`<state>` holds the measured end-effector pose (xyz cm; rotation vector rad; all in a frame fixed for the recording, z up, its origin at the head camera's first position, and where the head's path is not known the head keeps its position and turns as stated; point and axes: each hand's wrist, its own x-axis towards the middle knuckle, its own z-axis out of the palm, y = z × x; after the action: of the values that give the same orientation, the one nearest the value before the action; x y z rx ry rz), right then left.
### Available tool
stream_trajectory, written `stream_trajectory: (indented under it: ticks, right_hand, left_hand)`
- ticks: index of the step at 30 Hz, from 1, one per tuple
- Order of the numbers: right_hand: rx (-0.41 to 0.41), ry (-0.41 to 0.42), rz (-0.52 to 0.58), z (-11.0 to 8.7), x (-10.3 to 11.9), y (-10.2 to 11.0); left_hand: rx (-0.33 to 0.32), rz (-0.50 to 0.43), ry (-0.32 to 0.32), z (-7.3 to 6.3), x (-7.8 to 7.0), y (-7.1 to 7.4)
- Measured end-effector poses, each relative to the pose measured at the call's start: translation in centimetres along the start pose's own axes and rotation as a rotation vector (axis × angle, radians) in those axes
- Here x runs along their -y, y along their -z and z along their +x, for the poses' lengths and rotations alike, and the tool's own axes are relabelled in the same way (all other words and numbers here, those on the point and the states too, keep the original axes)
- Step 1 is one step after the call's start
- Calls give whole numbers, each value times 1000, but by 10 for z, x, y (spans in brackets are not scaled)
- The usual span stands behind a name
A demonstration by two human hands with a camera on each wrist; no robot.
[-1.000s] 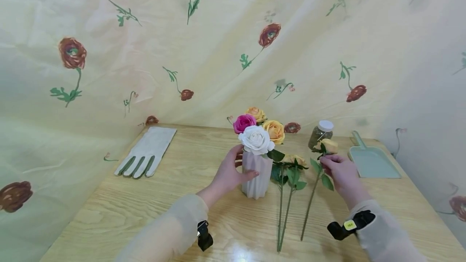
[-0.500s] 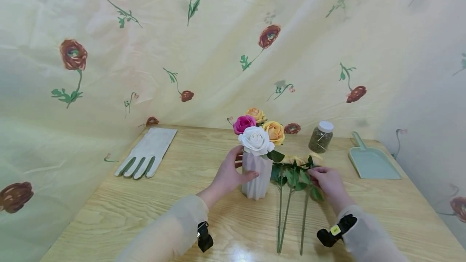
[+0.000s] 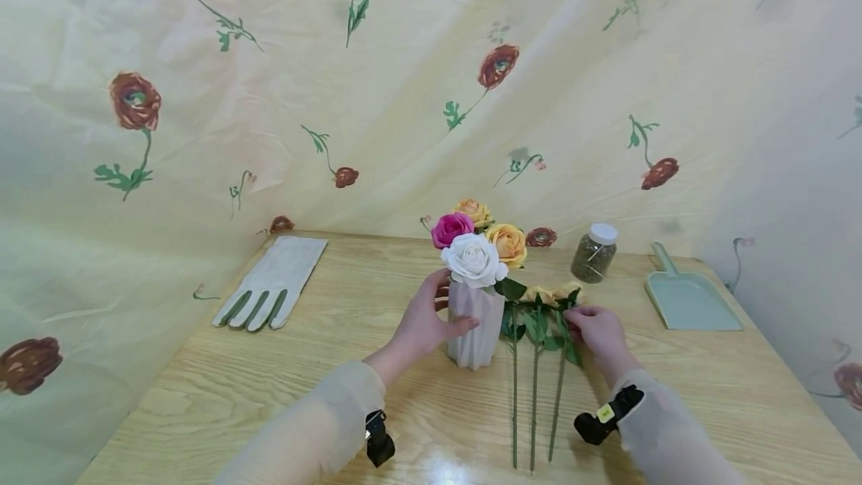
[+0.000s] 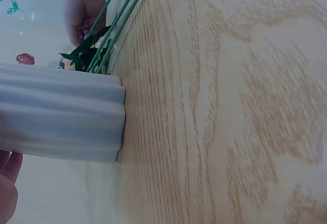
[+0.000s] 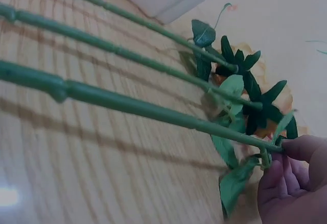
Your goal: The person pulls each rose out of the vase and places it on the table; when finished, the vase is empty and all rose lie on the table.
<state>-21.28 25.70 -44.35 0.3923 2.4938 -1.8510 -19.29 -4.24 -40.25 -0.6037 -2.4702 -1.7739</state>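
My left hand (image 3: 429,320) grips a ribbed white vase (image 3: 475,331) from its left side, thumb across the front. Out of the vase rise a white rose (image 3: 474,260), a magenta rose (image 3: 453,230) and two orange-yellow roses. To its right, artificial roses with pale yellow heads lie side by side, stems pointing toward me. With thumb and fingers, my right hand (image 3: 599,331) pinches the rightmost rose's stem (image 5: 204,126) just below its head. That head is partly hidden behind leaves in the head view. In the left wrist view the vase (image 4: 61,114) stands upright on the table.
A white work glove (image 3: 276,279) with green between its fingers lies at the left of the wooden table (image 3: 323,395). At the back right stand a white-capped jar (image 3: 594,254) and a light green dustpan (image 3: 694,299). Flowered fabric (image 3: 404,96) hangs behind.
My right hand has moved left and lowered the rose it pinches beside the other two. The lying stems have spread a little apart. My left hand stays on the vase.
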Motion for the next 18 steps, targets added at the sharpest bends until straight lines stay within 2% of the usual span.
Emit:
stream_trajectory:
  ticks: [8, 18]
  right_hand:
    - [42, 8, -42, -5, -3, 8]
    - [118, 104, -72, -16, 13, 26]
  left_hand:
    - [0, -22, 4, 0, 0, 0]
    - [2, -19, -5, -1, 0, 0]
